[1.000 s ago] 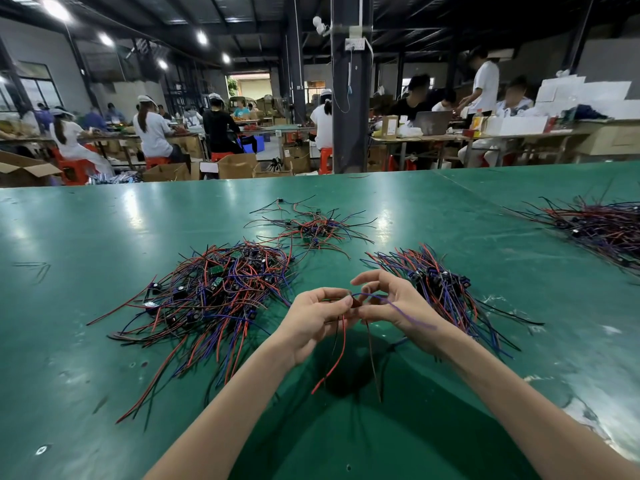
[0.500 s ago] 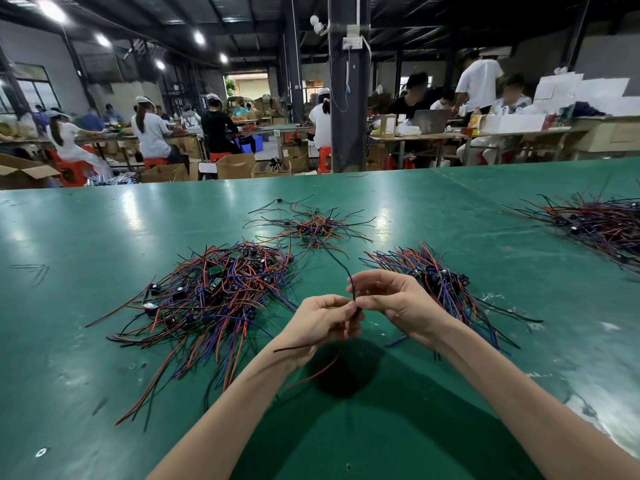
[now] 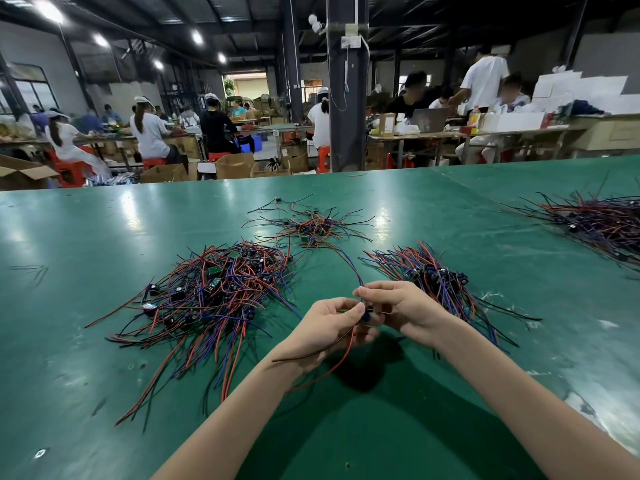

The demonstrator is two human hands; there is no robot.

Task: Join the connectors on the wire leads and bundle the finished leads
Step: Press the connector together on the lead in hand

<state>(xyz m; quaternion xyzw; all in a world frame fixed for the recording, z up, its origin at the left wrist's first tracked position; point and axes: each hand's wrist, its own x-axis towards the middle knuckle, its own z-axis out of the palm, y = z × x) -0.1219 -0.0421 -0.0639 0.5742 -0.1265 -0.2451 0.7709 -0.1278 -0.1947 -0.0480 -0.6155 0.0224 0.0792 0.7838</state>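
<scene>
My left hand [image 3: 327, 325] and my right hand [image 3: 403, 310] meet above the green table [image 3: 104, 393], both pinching a small dark connector [image 3: 367, 311] between the fingertips. A red and a black wire lead [image 3: 332, 362] hang down from my left hand. A blue and red lead [image 3: 349, 268] rises from the connector toward the far pile. A large pile of red, blue and black leads [image 3: 214, 292] lies to the left. A bunched pile of leads [image 3: 436, 278] sits just behind my right hand.
A smaller loose pile of leads [image 3: 311, 228] lies further back at the centre. Another heap of leads [image 3: 599, 223] lies at the table's right edge. Beyond the table stand a dark pillar [image 3: 348, 84], cardboard boxes and seated people at benches.
The hands have stayed together at the centre. The leads that hung below both hands a second ago have turned: one pair now hangs from the left hand, another points up and away.
</scene>
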